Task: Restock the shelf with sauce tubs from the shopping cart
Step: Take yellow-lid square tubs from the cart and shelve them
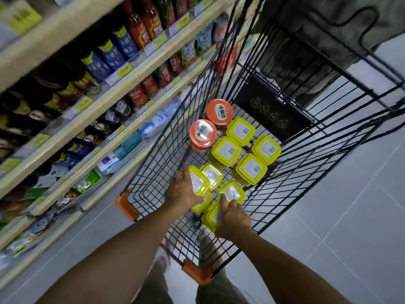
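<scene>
Both forearms reach down and forward into the black wire shopping cart, bare to the elbow.

The left hand is at the cart's left side with its knuckles up. Its grip is clenched on the left edge of one yellow-lidded square plastic sauce tub, which stands tilted on its edge. The right hand is lower and nearer the body. Its grip is closed over the nearest yellow-lidded tub, and one finger extends to the rim of the neighbouring tub.

All of the sauce tubs are on the cart floor. Each has a bright yellow lid with rounded corners and a white barcode label in the centre. Five of them crowd around the hands, touching one another. Four more form a close block further forward. Two round tubs with red lids stand just beyond that block, against the left wall.

The cream-edged shelf runs along the cart's left side. It holds dark bottles, red sauce bottles and blue pouches, and the yellow price tags are blurred. Grey floor tiles lie to the right.
</scene>
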`<move>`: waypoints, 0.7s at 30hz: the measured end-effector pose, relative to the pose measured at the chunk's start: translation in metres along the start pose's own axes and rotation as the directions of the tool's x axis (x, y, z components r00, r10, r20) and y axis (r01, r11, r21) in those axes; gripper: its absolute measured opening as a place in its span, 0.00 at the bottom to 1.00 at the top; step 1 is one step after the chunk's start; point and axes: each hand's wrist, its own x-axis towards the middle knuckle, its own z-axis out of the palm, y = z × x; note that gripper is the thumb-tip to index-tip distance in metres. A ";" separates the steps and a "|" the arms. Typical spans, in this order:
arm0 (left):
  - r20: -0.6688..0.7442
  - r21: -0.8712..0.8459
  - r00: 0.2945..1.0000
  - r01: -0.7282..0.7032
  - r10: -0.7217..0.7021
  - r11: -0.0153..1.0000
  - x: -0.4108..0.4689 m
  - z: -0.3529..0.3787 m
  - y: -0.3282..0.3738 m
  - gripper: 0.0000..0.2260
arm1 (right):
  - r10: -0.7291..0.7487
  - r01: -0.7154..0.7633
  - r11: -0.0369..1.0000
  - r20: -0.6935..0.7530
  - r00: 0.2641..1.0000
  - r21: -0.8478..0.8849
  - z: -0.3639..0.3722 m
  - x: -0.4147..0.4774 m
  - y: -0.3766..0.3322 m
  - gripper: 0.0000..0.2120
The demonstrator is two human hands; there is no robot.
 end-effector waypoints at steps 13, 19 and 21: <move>-0.123 -0.026 0.952 -0.284 0.279 0.959 -0.110 -0.090 -0.084 0.58 | 0.141 -0.051 0.964 -0.333 0.932 0.263 -0.055 -0.100 -0.046 0.66; -0.237 0.052 0.881 -0.410 0.410 0.911 -0.169 -0.143 -0.123 0.56 | 0.111 -0.017 0.980 -0.479 0.871 0.196 -0.106 -0.163 -0.081 0.63; -0.273 0.070 0.860 -0.428 0.430 0.901 -0.187 -0.160 -0.137 0.55 | 0.078 0.004 0.988 -0.518 0.852 0.155 -0.123 -0.185 -0.093 0.62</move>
